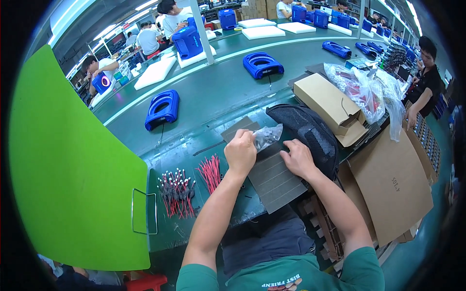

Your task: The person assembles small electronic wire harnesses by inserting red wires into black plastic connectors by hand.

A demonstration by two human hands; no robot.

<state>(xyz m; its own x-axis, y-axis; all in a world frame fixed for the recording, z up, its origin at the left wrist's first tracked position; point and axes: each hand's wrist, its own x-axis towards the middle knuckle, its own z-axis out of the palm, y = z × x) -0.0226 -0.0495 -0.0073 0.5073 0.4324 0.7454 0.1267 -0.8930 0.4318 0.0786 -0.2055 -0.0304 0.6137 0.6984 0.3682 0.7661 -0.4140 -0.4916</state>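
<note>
My left hand is closed on a small clear plastic bag with dark small parts inside, held above a grey cardboard sheet. My right hand has its fingers apart, close over the sheet's right side, and holds nothing. Just beyond it lies a black mesh case, curved along its far edge. Left of my left forearm are a bundle of red wires and a bunch of red and black wires with white connectors. Whether my right fingertips touch the sheet is unclear.
Blue plastic housings lie on the green conveyor ahead. A tall green panel bounds the left. To the right stand an open cardboard box, filled plastic bags and a large carton. A co-worker reaches in at far right.
</note>
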